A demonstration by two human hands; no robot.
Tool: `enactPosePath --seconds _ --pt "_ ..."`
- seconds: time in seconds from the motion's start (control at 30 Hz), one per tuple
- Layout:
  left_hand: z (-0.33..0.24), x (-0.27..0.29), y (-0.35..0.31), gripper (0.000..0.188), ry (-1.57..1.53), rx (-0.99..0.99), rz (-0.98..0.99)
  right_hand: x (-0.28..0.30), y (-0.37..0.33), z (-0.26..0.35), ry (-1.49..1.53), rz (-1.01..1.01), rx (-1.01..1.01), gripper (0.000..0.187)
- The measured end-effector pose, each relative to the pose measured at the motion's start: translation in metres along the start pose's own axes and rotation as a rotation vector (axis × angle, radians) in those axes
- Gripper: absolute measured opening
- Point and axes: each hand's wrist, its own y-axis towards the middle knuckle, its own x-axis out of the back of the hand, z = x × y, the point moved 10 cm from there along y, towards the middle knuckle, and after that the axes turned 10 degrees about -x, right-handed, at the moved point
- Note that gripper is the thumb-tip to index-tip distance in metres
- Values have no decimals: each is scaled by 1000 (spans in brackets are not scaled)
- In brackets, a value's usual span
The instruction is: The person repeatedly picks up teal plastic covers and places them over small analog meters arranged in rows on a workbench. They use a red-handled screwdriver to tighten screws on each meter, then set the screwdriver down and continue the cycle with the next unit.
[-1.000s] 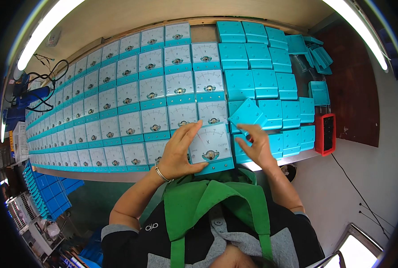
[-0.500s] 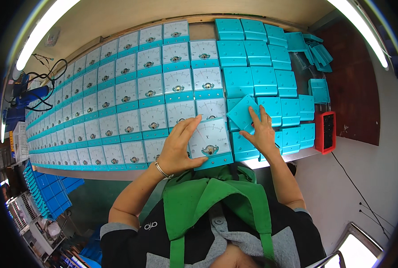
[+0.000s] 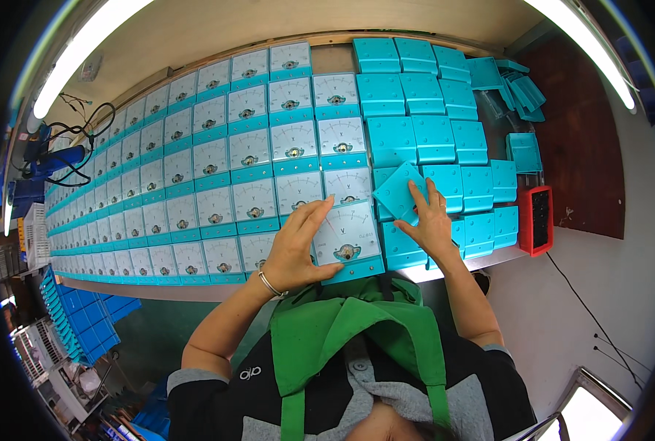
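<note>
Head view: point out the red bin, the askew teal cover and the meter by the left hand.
Red bin [image 3: 525, 224]: head view, on its left wall.
Askew teal cover [image 3: 396, 192]: head view, middle of its face.
Meter [image 3: 346, 229]: head view, on its dial face.

Light tubes [image 3: 588, 55]: 2 lit, at 10 and 2 o'clock
Red bin [image 3: 524, 220]: 3 o'clock, dark contents
Brown panel [image 3: 584, 162]: between 2 and 3 o'clock
Bright framed pane [image 3: 586, 415]: 4 o'clock
Blue trays [image 3: 85, 323]: 8 o'clock
White basket [image 3: 37, 229]: 9 o'clock
</note>
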Motion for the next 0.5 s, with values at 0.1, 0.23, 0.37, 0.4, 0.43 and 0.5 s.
enactPosePath --seconds 0.1,0.23,0.37,0.4,0.43,0.5 --pt "11 -1 -3 96 -91 79 -26 0 0 -3 6 -2 -15 86" --pt "58 -41 -38 102 -1071 445 -322 -4 3 -5 5 8 -9 87" --pt "47 -76 -54 109 -1276 530 -66 -1 4 -4 -6 42 -17 88" --pt "37 -74 -48 110 -1322 481 6 -1 4 -4 -10 51 -18 88" --pt "24 -71 -43 112 -1366 431 77 0 5 -4 -16 60 -30 87" --pt "-1 -57 -30 100 -1615 312 15 1 6 1 -60 90 -54 89"
